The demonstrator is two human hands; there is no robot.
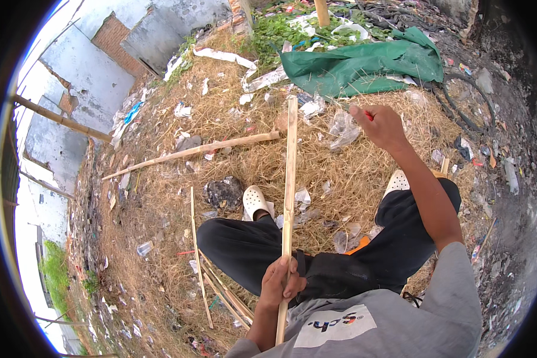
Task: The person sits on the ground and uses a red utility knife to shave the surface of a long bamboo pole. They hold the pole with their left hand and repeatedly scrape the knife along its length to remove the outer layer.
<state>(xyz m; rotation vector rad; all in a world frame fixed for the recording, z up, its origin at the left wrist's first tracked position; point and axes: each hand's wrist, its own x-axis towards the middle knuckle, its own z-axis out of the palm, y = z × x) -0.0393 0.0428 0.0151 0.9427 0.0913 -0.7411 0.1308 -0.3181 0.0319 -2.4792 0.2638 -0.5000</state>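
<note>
- Down at six o'clock, the left hand [282, 281] is clamped around a long pale split bamboo strip [289, 191], which runs up toward twelve o'clock.
- Up at one o'clock, the right hand [380, 125] is closed on a red-handled tool [369, 116], near the strip's far end.
- Thin bamboo slivers [212, 280] lie at seven o'clock on the straw-covered ground [161, 238].

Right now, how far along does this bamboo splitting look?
Done: several thin strips lie by the left leg. In hand: the left hand grips a long bamboo slat; the right hand holds a red-handled tool. Left: a whole pole lies untouched on the straw.
</note>
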